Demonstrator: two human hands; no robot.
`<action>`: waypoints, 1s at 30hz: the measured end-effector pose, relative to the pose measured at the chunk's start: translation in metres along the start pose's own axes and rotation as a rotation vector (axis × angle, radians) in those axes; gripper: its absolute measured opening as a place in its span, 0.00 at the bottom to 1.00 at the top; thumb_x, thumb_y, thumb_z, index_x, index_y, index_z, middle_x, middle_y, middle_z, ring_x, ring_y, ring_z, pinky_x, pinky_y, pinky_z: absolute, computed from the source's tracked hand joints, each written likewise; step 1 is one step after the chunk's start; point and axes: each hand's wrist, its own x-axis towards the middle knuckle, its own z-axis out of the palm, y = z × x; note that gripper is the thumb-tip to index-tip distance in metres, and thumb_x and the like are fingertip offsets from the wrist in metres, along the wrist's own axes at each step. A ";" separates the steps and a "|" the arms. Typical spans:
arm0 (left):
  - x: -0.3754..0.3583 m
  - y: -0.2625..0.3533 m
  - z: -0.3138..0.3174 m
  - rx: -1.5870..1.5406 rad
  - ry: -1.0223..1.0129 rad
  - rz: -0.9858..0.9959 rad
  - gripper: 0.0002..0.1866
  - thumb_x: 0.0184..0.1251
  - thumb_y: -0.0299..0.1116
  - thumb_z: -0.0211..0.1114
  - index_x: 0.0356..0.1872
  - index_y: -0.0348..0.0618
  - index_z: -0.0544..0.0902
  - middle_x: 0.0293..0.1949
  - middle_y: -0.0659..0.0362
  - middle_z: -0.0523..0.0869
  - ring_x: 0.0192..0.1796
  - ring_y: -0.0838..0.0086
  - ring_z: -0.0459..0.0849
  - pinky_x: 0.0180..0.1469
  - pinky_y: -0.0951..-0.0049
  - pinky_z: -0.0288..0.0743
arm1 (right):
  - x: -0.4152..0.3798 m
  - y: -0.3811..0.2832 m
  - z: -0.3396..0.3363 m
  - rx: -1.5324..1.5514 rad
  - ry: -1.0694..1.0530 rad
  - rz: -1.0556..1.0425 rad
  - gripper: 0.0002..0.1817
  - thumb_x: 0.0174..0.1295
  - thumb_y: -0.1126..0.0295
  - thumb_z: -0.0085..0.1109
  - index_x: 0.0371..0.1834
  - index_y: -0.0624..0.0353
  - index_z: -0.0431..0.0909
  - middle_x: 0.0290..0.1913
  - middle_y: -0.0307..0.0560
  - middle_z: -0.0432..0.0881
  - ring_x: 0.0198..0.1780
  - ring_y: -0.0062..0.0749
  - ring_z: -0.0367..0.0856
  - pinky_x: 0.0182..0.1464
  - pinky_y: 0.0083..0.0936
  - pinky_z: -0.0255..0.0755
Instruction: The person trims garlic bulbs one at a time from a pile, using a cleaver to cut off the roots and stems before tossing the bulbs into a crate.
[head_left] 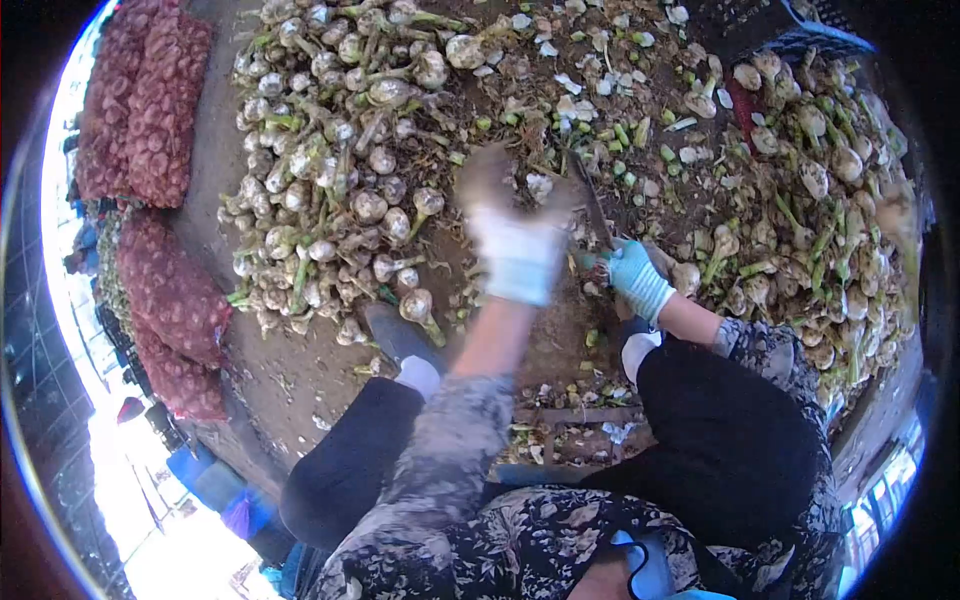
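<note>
My left hand (513, 225), in a white and pale-blue glove, is smeared by motion over the ground in front of me, its fingers blurred. A whitish piece (540, 187) shows beside its fingertips; I cannot tell whether the hand holds it. My right hand (638, 280), in a light teal glove, is closed around a knife (591, 200) whose dark blade points away from me. Ahead and to the left lies a heap of garlic bulbs (370, 207) with stalks on. More garlic (845, 165) is piled along the right side.
Cut green stalk pieces and papery skins (640, 130) litter the ground between the heaps. Filled red mesh sacks (165, 300) stand at the left. A dark plastic crate (815, 38) is at the top right. My shoe (400, 335) sits near the left heap's edge.
</note>
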 end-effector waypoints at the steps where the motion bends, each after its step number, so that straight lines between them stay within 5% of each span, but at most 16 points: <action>1: 0.019 -0.044 -0.013 -0.105 0.165 -0.299 0.29 0.40 0.31 0.72 0.47 0.39 0.71 0.47 0.51 0.73 0.47 0.64 0.73 0.53 0.65 0.71 | -0.005 -0.021 -0.001 0.016 0.028 0.063 0.11 0.55 0.67 0.58 0.34 0.65 0.74 0.23 0.38 0.75 0.21 0.21 0.68 0.23 0.21 0.63; 2: 0.035 -0.084 -0.029 0.194 0.212 -0.389 0.35 0.39 0.33 0.71 0.52 0.33 0.68 0.51 0.48 0.69 0.54 0.57 0.69 0.52 0.62 0.71 | -0.008 -0.027 0.001 0.032 0.059 0.134 0.14 0.56 0.67 0.57 0.37 0.68 0.73 0.23 0.36 0.74 0.22 0.19 0.68 0.24 0.18 0.64; 4: 0.051 -0.104 -0.039 0.972 0.186 -0.506 0.35 0.39 0.37 0.71 0.51 0.31 0.68 0.50 0.48 0.71 0.52 0.55 0.72 0.51 0.62 0.71 | -0.007 -0.021 0.006 0.023 0.036 0.169 0.15 0.53 0.66 0.61 0.36 0.67 0.73 0.22 0.34 0.73 0.22 0.18 0.66 0.24 0.18 0.62; 7: 0.063 -0.138 -0.050 1.105 -0.059 -0.567 0.35 0.35 0.44 0.73 0.47 0.37 0.73 0.51 0.48 0.70 0.53 0.57 0.71 0.53 0.63 0.70 | -0.005 -0.032 0.001 0.120 -0.007 0.143 0.17 0.49 0.64 0.66 0.33 0.66 0.73 0.21 0.32 0.71 0.22 0.17 0.65 0.23 0.17 0.61; 9: 0.057 -0.150 -0.041 0.069 0.070 -0.790 0.33 0.35 0.45 0.72 0.44 0.37 0.74 0.48 0.48 0.72 0.49 0.61 0.74 0.50 0.67 0.71 | -0.003 -0.040 -0.009 0.157 0.033 0.007 0.18 0.46 0.64 0.69 0.32 0.66 0.72 0.20 0.30 0.70 0.22 0.15 0.62 0.24 0.18 0.62; 11: 0.054 -0.159 -0.023 -1.000 0.170 -0.883 0.31 0.35 0.47 0.72 0.40 0.37 0.75 0.46 0.49 0.73 0.46 0.65 0.77 0.48 0.70 0.72 | -0.003 -0.063 -0.023 -0.121 -0.010 -0.182 0.17 0.46 0.62 0.67 0.26 0.64 0.71 0.16 0.36 0.69 0.20 0.19 0.65 0.24 0.21 0.64; 12: 0.038 -0.135 -0.031 -0.465 -0.209 -0.551 0.28 0.41 0.43 0.69 0.43 0.37 0.73 0.44 0.50 0.75 0.45 0.68 0.77 0.46 0.72 0.73 | -0.012 -0.080 -0.028 -0.264 -0.035 -0.261 0.17 0.46 0.61 0.67 0.23 0.63 0.70 0.14 0.39 0.69 0.19 0.21 0.66 0.24 0.23 0.65; 13: 0.021 -0.109 -0.038 0.068 -0.350 -0.140 0.24 0.48 0.39 0.66 0.45 0.38 0.71 0.42 0.51 0.76 0.45 0.70 0.77 0.45 0.75 0.73 | -0.027 -0.104 -0.029 -0.322 -0.086 -0.303 0.17 0.43 0.59 0.67 0.25 0.61 0.73 0.16 0.45 0.74 0.20 0.30 0.75 0.27 0.25 0.70; 14: 0.014 -0.078 -0.038 0.176 -0.439 0.053 0.21 0.53 0.34 0.64 0.46 0.39 0.70 0.41 0.52 0.76 0.45 0.70 0.77 0.45 0.74 0.74 | -0.030 -0.111 -0.029 -0.533 -0.095 -0.464 0.16 0.43 0.57 0.65 0.28 0.57 0.76 0.19 0.50 0.78 0.25 0.42 0.79 0.29 0.30 0.72; 16: 0.003 -0.085 -0.034 -1.340 -0.484 -0.747 0.18 0.58 0.27 0.58 0.50 0.42 0.67 0.43 0.53 0.76 0.45 0.70 0.77 0.47 0.69 0.76 | -0.033 -0.118 -0.023 -0.744 -0.095 -0.616 0.16 0.44 0.57 0.61 0.31 0.55 0.77 0.22 0.51 0.79 0.27 0.48 0.78 0.32 0.33 0.73; 17: -0.008 -0.083 -0.028 -0.859 -0.475 -0.356 0.26 0.55 0.26 0.62 0.54 0.43 0.62 0.50 0.53 0.72 0.50 0.70 0.75 0.51 0.65 0.75 | -0.032 -0.122 -0.021 -0.819 -0.108 -0.581 0.16 0.44 0.57 0.61 0.32 0.55 0.77 0.23 0.51 0.79 0.28 0.47 0.78 0.32 0.34 0.73; 20: -0.010 -0.094 -0.029 -1.029 -0.506 -0.502 0.26 0.56 0.25 0.61 0.55 0.44 0.61 0.50 0.54 0.72 0.51 0.67 0.75 0.52 0.65 0.74 | -0.032 -0.132 -0.019 -0.959 -0.156 -0.473 0.15 0.45 0.58 0.59 0.34 0.54 0.78 0.26 0.51 0.80 0.30 0.46 0.79 0.35 0.36 0.74; 21: -0.016 -0.082 -0.034 -0.639 -0.559 -0.220 0.23 0.59 0.29 0.58 0.55 0.45 0.61 0.50 0.54 0.72 0.52 0.65 0.74 0.53 0.63 0.73 | -0.034 -0.133 -0.019 -0.960 -0.176 -0.438 0.15 0.44 0.58 0.59 0.34 0.54 0.78 0.26 0.51 0.80 0.31 0.46 0.79 0.36 0.36 0.73; 23: -0.018 -0.090 -0.033 -1.087 -0.598 -0.438 0.21 0.60 0.33 0.56 0.54 0.45 0.62 0.50 0.53 0.73 0.52 0.65 0.74 0.53 0.61 0.72 | -0.035 -0.132 -0.021 -0.969 -0.206 -0.381 0.16 0.44 0.58 0.59 0.34 0.53 0.78 0.27 0.51 0.80 0.32 0.46 0.79 0.38 0.37 0.73; 27: -0.026 -0.091 -0.030 -0.976 -0.613 -0.382 0.20 0.63 0.40 0.52 0.53 0.45 0.62 0.48 0.54 0.74 0.50 0.65 0.75 0.54 0.59 0.71 | -0.034 -0.128 -0.027 -1.012 -0.216 -0.327 0.16 0.42 0.60 0.59 0.36 0.54 0.78 0.28 0.52 0.80 0.34 0.45 0.80 0.39 0.36 0.73; 30: -0.029 -0.077 -0.031 -1.117 -0.403 -0.696 0.21 0.50 0.30 0.62 0.46 0.40 0.67 0.39 0.56 0.77 0.41 0.70 0.78 0.46 0.68 0.74 | -0.034 -0.114 -0.028 -0.934 -0.148 -0.362 0.15 0.40 0.63 0.59 0.33 0.56 0.77 0.27 0.52 0.79 0.32 0.46 0.79 0.37 0.35 0.73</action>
